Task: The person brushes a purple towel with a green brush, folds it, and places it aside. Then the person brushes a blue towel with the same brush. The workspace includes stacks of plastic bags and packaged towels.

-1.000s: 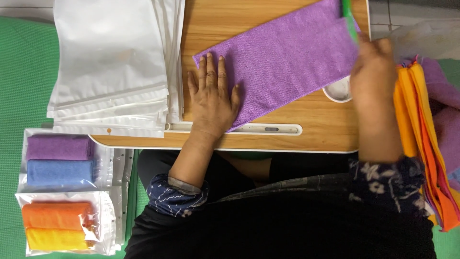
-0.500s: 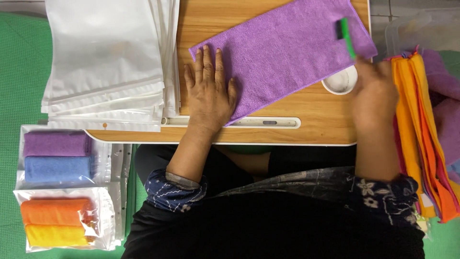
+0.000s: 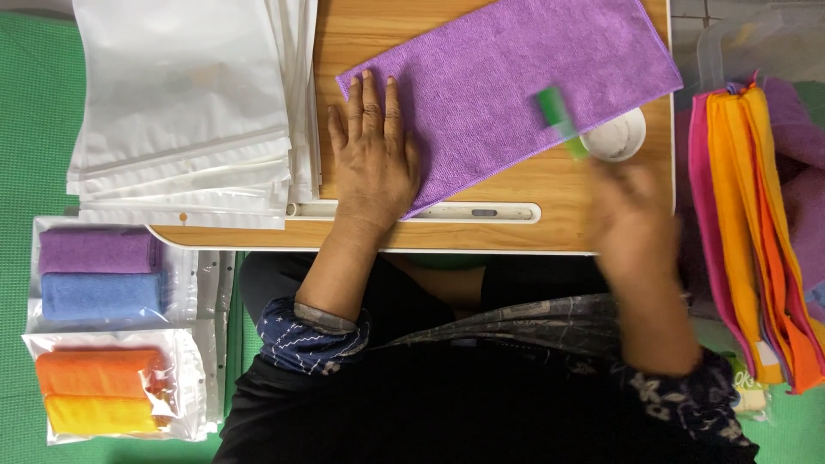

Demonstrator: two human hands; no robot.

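A purple microfibre cloth [image 3: 516, 77] lies spread flat across the wooden lap table [image 3: 533, 193]. My left hand [image 3: 371, 159] rests palm down on the cloth's left end, fingers spread. My right hand [image 3: 632, 219] is blurred at the table's right front edge and grips a thin green stick-like tool [image 3: 560, 120], whose tip lies over the cloth. A small white round cup holder [image 3: 614, 137] sits just right of the tool.
A stack of white plastic bags [image 3: 185, 112] covers the table's left side. Bagged rolled cloths, purple and blue [image 3: 99, 275] and orange and yellow [image 3: 103, 391], lie on the green mat at left. Folded orange, yellow and pink cloths [image 3: 756, 223] stack at right.
My right hand has drawn back toward me from the cloth's far right corner to the table's front edge, bringing the green tool along. My left hand stays on the cloth.
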